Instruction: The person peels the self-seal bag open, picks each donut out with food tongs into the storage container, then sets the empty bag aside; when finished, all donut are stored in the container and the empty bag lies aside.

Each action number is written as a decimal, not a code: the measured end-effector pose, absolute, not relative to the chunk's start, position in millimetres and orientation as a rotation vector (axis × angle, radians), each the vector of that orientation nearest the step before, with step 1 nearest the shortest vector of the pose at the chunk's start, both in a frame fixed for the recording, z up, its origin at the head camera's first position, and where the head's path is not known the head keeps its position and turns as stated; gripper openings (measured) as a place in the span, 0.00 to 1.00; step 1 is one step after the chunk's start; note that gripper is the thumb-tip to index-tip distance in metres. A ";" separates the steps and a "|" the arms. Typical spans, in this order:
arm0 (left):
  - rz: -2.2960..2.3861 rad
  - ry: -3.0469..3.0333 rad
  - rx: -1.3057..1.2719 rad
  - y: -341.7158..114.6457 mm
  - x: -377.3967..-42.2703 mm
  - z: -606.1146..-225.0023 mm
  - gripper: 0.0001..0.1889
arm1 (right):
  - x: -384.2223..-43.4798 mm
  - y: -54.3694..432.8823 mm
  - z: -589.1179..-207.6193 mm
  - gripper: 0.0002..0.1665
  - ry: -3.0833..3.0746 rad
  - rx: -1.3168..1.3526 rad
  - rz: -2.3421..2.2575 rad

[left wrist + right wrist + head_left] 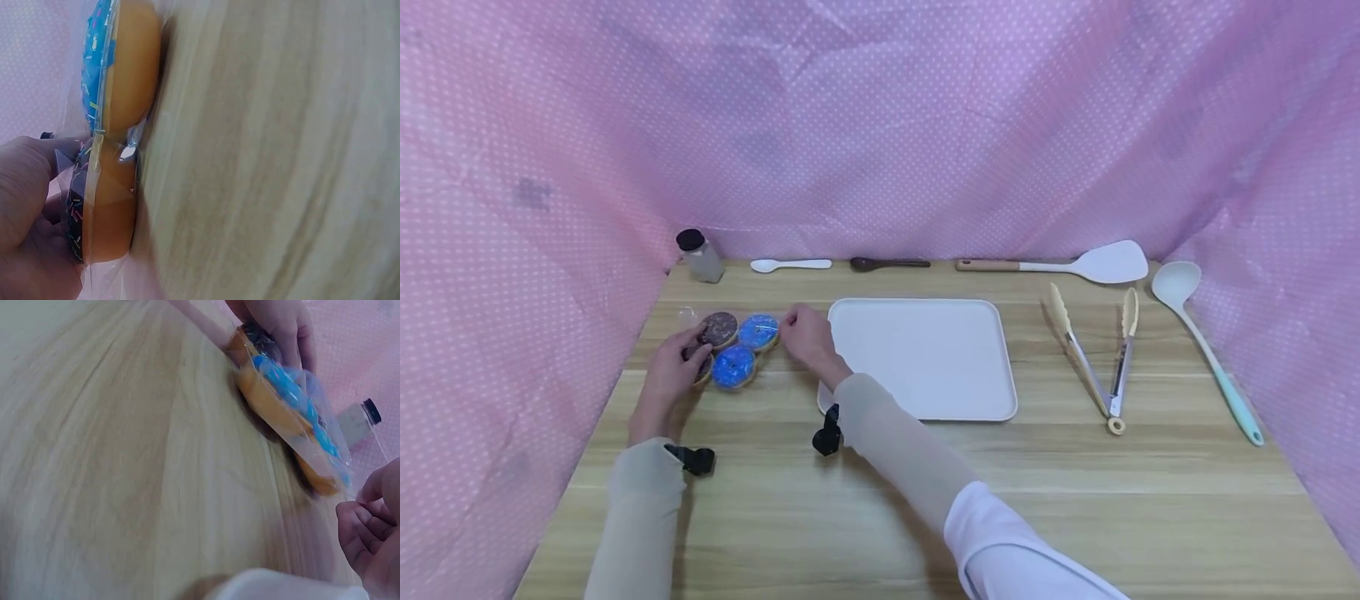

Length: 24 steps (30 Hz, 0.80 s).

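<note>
Two blue-iced toy donuts (733,367) and two brown-iced ones (718,330) lie together in a clear plastic bag (315,387) at the left of the table. Coloured sprinkles dot their icing. My left hand (670,373) grips the bag's left side over the nearer brown donut (76,215), its fingers and thumb on the icing side. At the bag's other end, my right hand (808,337) pinches the plastic edge beside the farther blue donut. In the right wrist view, the right thumb and forefinger meet at the bag's corner.
A white tray (925,358) lies right of my right hand, partly under that forearm. Along the back are a black-capped jar (703,258), a white spoon (790,264), a dark spoon (887,264) and a spatula (1108,262). Tongs (1116,375) and a ladle (1206,342) lie at right.
</note>
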<state>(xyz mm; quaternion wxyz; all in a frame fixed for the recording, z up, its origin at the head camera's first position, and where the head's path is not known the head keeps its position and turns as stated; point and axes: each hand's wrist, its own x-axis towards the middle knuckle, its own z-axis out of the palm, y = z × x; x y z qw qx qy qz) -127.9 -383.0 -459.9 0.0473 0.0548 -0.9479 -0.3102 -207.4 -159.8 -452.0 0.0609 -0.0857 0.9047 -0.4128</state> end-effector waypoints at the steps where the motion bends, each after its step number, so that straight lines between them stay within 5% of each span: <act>1: -0.947 -2.897 0.177 -383.1 -127.9 -459.4 0.25 | -207.5 -157.8 -451.6 0.05 2.745 -0.248 -1.250; 24: -0.930 -2.875 0.186 -378.5 -126.6 -460.0 0.25 | -217.0 -162.3 -456.2 0.10 2.743 -0.325 -1.129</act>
